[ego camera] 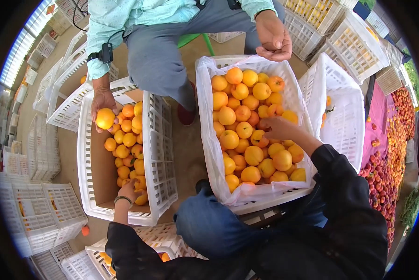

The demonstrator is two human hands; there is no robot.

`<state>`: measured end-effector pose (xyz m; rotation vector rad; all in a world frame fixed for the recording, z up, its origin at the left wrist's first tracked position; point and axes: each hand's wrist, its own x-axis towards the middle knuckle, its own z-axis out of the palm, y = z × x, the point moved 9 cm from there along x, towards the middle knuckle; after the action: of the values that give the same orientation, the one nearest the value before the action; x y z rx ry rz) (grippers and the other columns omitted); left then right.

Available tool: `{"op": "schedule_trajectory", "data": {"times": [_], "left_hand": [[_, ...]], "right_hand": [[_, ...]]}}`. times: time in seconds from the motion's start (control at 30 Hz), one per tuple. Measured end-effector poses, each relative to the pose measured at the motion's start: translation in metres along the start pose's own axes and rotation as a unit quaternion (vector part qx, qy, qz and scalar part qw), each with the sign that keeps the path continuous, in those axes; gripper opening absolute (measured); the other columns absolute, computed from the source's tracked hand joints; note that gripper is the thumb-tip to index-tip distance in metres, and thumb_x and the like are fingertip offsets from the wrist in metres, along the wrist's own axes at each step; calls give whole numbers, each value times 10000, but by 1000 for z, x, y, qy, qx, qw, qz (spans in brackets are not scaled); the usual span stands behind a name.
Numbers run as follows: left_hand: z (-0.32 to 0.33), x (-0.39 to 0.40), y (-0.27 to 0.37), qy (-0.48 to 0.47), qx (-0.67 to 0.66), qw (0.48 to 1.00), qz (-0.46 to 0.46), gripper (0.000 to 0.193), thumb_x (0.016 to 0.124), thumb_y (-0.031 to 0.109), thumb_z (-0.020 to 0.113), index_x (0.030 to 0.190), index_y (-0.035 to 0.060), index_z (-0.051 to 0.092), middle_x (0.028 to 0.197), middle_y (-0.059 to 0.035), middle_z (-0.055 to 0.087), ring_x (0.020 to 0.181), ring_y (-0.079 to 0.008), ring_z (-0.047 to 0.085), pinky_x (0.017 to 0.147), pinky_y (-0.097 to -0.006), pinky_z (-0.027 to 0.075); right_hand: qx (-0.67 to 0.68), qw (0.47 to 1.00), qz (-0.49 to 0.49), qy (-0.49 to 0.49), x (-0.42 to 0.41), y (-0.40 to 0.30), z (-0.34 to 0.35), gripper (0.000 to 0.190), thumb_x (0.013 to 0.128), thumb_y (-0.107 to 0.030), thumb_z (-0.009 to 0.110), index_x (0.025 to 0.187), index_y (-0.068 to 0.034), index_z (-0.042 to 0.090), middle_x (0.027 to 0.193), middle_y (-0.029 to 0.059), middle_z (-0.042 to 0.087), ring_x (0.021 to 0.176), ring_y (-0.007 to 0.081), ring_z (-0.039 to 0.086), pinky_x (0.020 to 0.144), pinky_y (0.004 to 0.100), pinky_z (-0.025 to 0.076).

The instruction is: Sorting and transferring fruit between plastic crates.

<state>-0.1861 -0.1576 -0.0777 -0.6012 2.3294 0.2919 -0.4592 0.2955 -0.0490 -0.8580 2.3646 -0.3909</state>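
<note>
Many orange-yellow peaches [244, 130] fill a white plastic crate lined with a thin white sheet [206, 140]. My right hand [277, 127] reaches into this crate from the right, its fingers down at the fruit; whether they grip one cannot be told. My left hand [127, 192], with a dark bracelet at the wrist, is low in a cardboard-lined white crate [84, 168] on the left, at the fruit [122, 151] near its lower end. The palm hides what its fingers touch.
Opposite sits a co-worker, one hand [103, 101] holding an orange-yellow fruit [105, 118] over the left crate, the other hand [274, 36] bare above the lined crate. A second lined crate [346, 115] stands at the right. Stacked white crates [43, 210] stand left. Reddish fruit [379, 182] lies heaped at far right.
</note>
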Motion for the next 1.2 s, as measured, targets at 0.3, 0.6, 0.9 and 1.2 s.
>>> {"op": "schedule_trajectory", "data": {"times": [0.3, 0.6, 0.9, 1.2], "left_hand": [[-10, -138, 63, 446, -176, 873, 85, 140, 791, 40, 501, 891, 63, 595, 727, -134, 591, 703, -346, 580, 625, -414, 452], [-9, -148, 55, 518, -185, 833, 61, 80, 746, 60, 531, 799, 63, 591, 675, -104, 580, 639, -296, 576, 585, -393, 446], [-10, -139, 66, 521, -168, 835, 49, 76, 751, 92, 549, 802, 76, 602, 706, -107, 607, 670, -299, 591, 622, -408, 463], [-74, -183, 130, 447, -518, 700, 202, 227, 812, 35, 611, 1034, 2, 582, 971, -97, 621, 874, -185, 615, 762, -288, 491]], "right_hand": [[-134, 990, 35, -35, 34, 17, 62, 687, 685, -167, 711, 1260, 37, 394, 1036, 241, 589, 1012, 373, 572, 834, 425, 490], [2, 989, -22, 143, -7, -42, -25, 662, 501, -76, 789, 1102, 21, 530, 886, 176, 631, 850, 319, 603, 782, 355, 493], [700, 714, -15, 22, -79, -80, -11, 537, 801, -254, 680, 1236, -26, 463, 1118, 135, 588, 1030, 270, 588, 863, 368, 498], [835, 539, -26, -103, -105, -171, -15, 596, 914, -523, 445, 1231, -18, 443, 1043, 195, 615, 864, 259, 658, 761, 366, 549]]}}
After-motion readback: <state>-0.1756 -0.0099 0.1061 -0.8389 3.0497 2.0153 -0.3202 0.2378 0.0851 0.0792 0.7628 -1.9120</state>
